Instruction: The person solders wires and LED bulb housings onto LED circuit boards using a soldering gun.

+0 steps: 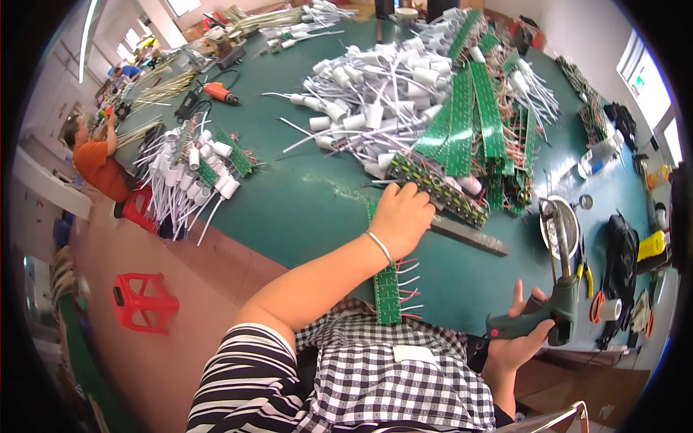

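Observation:
My left hand [403,222] is closed above a strip of green circuit board [388,299], its fingertips hidden by the hand's back. A white wire end shows beside the fingers. The strip runs from under this hand down to my checkered apron, with red and white wires along its right edge. Just right of the fingers lies a flat metal bar [469,237]. My right hand [516,335] grips the handle of a dark green soldering gun [565,307]. Its barrel points away from me, over a white bowl [570,225].
White cylindrical parts with wires [375,90] are heaped beyond my left hand, beside stacked green circuit boards [462,126]. A smaller wired pile [191,177] sits left. Pliers [587,274] and a tape roll [611,310] lie right. A red stool [144,303] stands on the floor; a person in orange works far left.

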`<act>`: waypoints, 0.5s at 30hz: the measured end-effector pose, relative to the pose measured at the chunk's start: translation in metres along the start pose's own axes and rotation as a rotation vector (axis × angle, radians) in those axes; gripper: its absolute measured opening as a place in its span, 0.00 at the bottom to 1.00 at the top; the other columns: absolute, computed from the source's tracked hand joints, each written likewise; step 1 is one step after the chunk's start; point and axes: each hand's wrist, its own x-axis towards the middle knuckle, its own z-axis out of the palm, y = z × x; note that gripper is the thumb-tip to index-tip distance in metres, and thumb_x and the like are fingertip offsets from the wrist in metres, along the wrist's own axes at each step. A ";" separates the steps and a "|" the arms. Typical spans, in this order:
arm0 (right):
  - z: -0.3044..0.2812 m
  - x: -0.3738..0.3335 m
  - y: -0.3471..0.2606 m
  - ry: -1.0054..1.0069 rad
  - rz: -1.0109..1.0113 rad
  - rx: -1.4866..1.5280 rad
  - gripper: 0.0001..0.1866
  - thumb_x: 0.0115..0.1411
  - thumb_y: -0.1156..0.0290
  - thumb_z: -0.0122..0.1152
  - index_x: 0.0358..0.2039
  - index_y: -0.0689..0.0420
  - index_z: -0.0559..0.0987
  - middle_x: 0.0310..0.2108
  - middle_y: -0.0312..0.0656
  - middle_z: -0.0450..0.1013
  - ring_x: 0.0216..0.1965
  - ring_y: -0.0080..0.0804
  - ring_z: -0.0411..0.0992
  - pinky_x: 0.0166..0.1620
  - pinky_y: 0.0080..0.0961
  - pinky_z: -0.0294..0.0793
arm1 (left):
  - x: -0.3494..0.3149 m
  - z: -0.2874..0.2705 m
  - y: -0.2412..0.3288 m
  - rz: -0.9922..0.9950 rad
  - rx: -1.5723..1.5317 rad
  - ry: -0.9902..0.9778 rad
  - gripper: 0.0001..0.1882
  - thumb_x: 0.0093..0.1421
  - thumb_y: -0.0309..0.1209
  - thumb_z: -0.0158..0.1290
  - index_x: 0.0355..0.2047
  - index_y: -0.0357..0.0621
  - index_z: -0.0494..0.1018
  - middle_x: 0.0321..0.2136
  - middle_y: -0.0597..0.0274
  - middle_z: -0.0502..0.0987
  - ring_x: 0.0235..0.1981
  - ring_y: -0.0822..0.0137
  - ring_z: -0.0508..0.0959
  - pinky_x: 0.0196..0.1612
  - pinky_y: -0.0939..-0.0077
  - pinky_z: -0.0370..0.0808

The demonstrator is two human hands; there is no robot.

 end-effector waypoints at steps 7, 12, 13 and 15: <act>0.016 0.004 -0.001 -0.001 -0.012 -0.034 0.29 0.64 0.46 0.45 0.53 0.59 0.62 0.44 0.40 0.68 0.21 0.22 0.65 0.63 0.53 0.56 | -0.028 -0.058 0.025 0.103 -0.080 0.055 0.09 0.47 0.37 0.58 0.26 0.49 0.72 0.27 0.68 0.68 0.35 0.66 0.67 0.39 0.70 0.62; 0.022 0.012 0.003 0.024 -0.018 -0.030 0.29 0.64 0.47 0.46 0.53 0.59 0.62 0.44 0.41 0.68 0.21 0.22 0.65 0.62 0.53 0.57 | -0.046 -0.038 -0.002 0.133 -0.278 -0.137 0.10 0.51 0.42 0.56 0.27 0.50 0.74 0.27 0.67 0.71 0.34 0.64 0.71 0.37 0.68 0.66; 0.024 0.014 0.004 0.039 -0.004 -0.034 0.28 0.65 0.48 0.46 0.53 0.59 0.62 0.44 0.42 0.68 0.21 0.23 0.65 0.62 0.53 0.57 | -0.043 -0.037 -0.012 0.160 -0.428 -0.209 0.11 0.53 0.43 0.54 0.27 0.50 0.75 0.27 0.66 0.73 0.33 0.62 0.73 0.36 0.66 0.68; 0.024 0.015 0.002 0.052 -0.034 -0.047 0.27 0.65 0.49 0.46 0.53 0.59 0.62 0.43 0.43 0.68 0.20 0.23 0.65 0.62 0.53 0.58 | -0.010 -0.050 -0.060 0.261 -0.512 -0.088 0.11 0.55 0.43 0.52 0.26 0.51 0.77 0.25 0.62 0.75 0.31 0.58 0.75 0.35 0.63 0.71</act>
